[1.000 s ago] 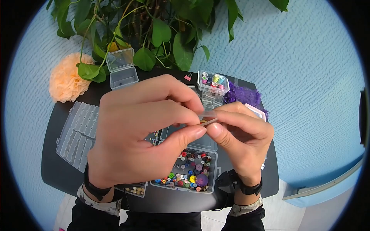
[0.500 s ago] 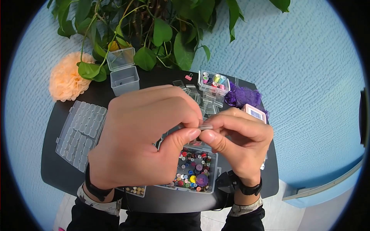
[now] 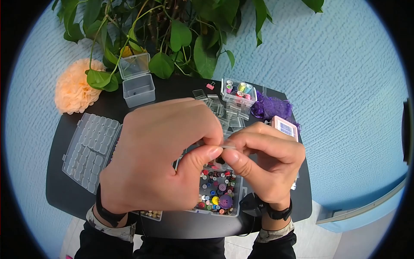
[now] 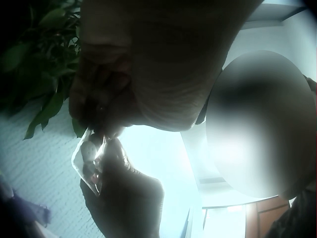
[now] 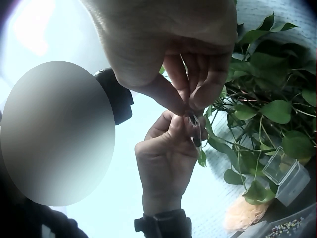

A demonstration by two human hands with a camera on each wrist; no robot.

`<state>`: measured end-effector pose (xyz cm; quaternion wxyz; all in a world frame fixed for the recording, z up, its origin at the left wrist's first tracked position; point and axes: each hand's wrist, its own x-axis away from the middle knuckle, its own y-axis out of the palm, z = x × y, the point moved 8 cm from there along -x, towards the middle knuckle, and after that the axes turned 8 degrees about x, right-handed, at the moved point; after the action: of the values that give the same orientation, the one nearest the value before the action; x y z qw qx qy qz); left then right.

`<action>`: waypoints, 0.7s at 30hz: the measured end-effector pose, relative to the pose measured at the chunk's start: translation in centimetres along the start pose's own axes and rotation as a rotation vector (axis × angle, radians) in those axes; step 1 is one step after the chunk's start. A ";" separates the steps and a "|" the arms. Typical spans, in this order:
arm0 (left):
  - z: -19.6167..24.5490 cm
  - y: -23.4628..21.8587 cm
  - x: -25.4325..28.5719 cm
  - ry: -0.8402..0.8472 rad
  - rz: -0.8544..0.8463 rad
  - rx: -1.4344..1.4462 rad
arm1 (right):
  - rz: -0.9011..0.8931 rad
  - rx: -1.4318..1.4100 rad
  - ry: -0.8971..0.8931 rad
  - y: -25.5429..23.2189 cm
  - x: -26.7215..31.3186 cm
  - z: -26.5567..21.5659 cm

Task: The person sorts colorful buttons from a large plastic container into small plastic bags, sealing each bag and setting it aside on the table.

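Observation:
Both hands meet above the table's middle. The left hand (image 3: 159, 155) pinches one end of a small clear bag (image 3: 227, 147) between thumb and curled fingers. At its other side, the thumb and forefinger of the right hand (image 3: 271, 162) pinch it too. The bag is seen nearly edge-on from above. In the left wrist view the clear bag (image 4: 90, 157) hangs by the fingertips with small, pale and dark pieces inside. A box of mixed buttons (image 3: 222, 187) lies open below the hands, partly hidden by the left one.
At the left are a compartment tray (image 3: 88, 151) and a paper flower (image 3: 79, 86). Behind stand an open clear box (image 3: 139, 90), a pink clip (image 3: 210, 86) and a thread-spool box (image 3: 238, 93). Purple mesh (image 3: 271, 107) and a pink case (image 3: 284, 128) lie right. Plant leaves (image 3: 179, 36) hang above.
Both hands have come down slightly toward the table with the clear bag, and the bag has tipped flatter. More small clear pieces behind the hands are uncovered.

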<state>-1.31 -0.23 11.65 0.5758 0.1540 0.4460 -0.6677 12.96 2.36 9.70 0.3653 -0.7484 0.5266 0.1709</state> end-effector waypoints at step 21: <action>0.3 -0.2 -0.2 0.032 0.033 -0.034 | 0.013 -0.002 -0.006 -0.1 -0.2 -0.1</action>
<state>-1.36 -0.32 12.02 0.5821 0.1623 0.4638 -0.6478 12.94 2.38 9.91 0.3652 -0.7448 0.5300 0.1760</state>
